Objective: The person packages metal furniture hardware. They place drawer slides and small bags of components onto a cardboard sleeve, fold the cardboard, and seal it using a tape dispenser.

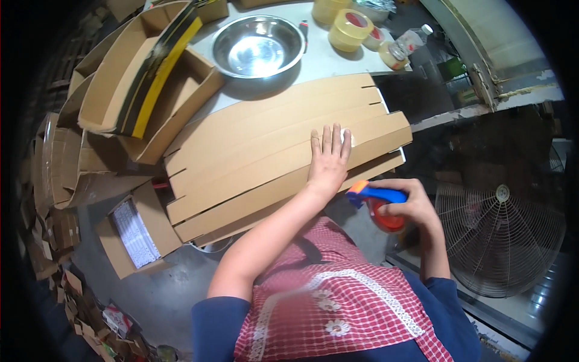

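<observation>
My left hand point(330, 158) lies flat on a large brown cardboard sheet point(259, 133), fingers spread, with a small white patch partly under the fingertips. The sheet is creased lengthwise, has slots cut at both ends, and its near flap hangs over the table's front edge. To the right, my right hand point(410, 205) is closed around a blue and orange tape dispenser point(380, 194) with a red roll. The dispenser is held in the air, apart from the cardboard.
Opened cardboard boxes point(145, 72) are stacked at the left. A steel basin point(258, 48) and clear tape rolls point(350, 30) stand at the back of the white table point(313, 63), near a plastic bottle point(410, 42). A large fan point(500, 241) is at the right; a box with papers point(136, 232) sits lower left.
</observation>
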